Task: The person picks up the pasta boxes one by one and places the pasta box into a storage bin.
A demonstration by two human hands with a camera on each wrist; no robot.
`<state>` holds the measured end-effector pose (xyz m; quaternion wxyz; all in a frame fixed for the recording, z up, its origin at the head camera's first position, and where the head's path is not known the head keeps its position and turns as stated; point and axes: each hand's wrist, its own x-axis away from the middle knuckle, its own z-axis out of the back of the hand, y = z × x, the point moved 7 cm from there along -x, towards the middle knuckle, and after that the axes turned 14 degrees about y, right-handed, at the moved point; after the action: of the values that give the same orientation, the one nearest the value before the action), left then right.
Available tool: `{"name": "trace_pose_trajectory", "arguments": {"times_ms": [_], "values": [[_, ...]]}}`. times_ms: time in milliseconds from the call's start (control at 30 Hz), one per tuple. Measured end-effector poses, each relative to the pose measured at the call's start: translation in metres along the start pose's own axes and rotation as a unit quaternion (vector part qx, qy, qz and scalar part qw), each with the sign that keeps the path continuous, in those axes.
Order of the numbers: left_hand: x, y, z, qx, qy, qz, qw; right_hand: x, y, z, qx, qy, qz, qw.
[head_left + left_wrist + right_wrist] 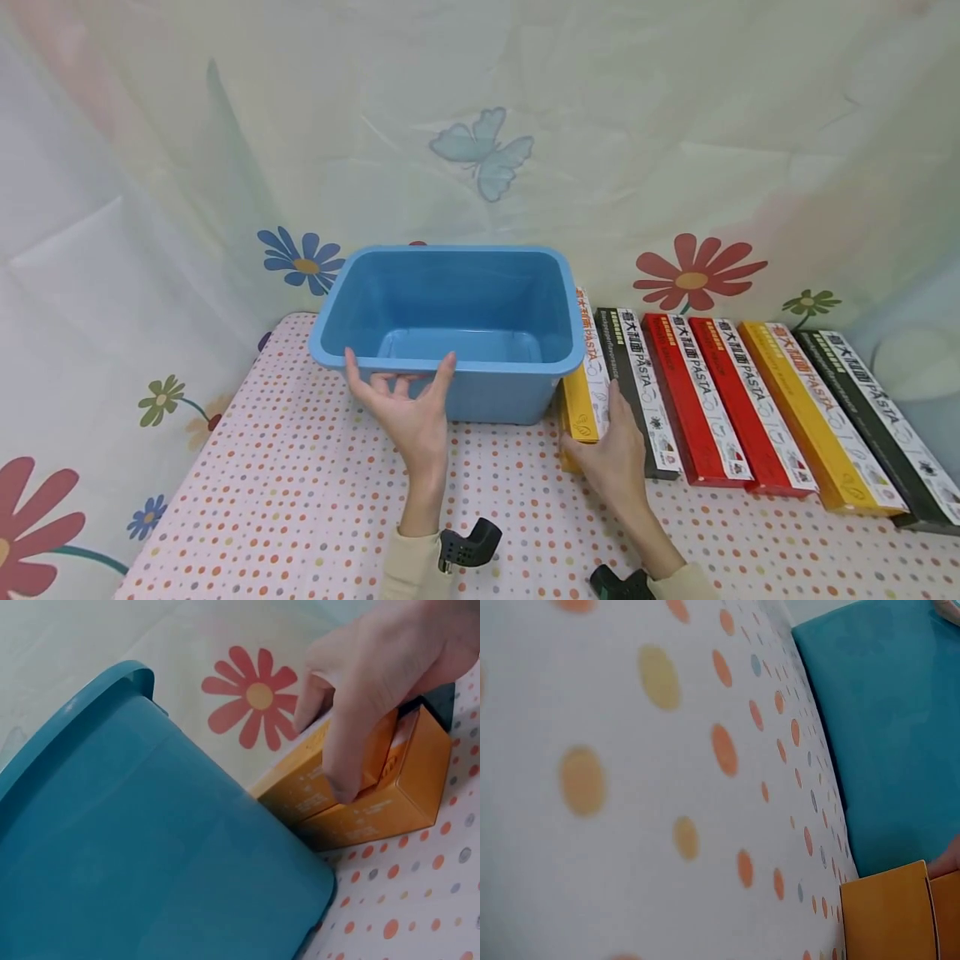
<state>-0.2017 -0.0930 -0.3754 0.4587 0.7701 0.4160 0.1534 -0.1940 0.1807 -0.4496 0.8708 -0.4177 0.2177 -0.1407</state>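
My left hand [408,417] is at the front of a blue plastic tub [495,396], fingers spread, with the thumb and little finger overlapping its rim. The middle fingers look foreshortened against the front wall. Beside the tub's right side, my right hand [615,454] grips a yellow pasta box [596,379] between thumb and fingers. This box lies over a second yellow box [409,799], both close against the tub wall in the left wrist view. The right wrist view shows the yellow box ends [889,911] beside the tub, with only a bit of a hand at the edge.
Right of the yellow boxes lie a black pasta box [637,392], two red ones [697,400], another yellow box [821,417] and another black one [881,433]. A dotted cloth [300,500] covers the table. Behind hangs a floral backdrop [600,125].
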Motion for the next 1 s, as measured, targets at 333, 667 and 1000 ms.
{"name": "trace_pose_trajectory", "arguments": {"times_ms": [333,667,1000], "values": [[-0.001,-0.003,0.000,0.032,-0.006,0.018,0.9993,-0.001,0.006,0.019,-0.029,0.041,-0.016,0.999],[-0.002,-0.004,0.000,0.019,-0.007,0.030,0.9993,-0.005,0.012,0.074,-0.018,0.062,-0.025,0.998],[-0.001,-0.005,-0.001,0.023,-0.004,0.028,0.9993,-0.021,-0.023,0.143,-0.024,0.082,0.138,0.987]]}}
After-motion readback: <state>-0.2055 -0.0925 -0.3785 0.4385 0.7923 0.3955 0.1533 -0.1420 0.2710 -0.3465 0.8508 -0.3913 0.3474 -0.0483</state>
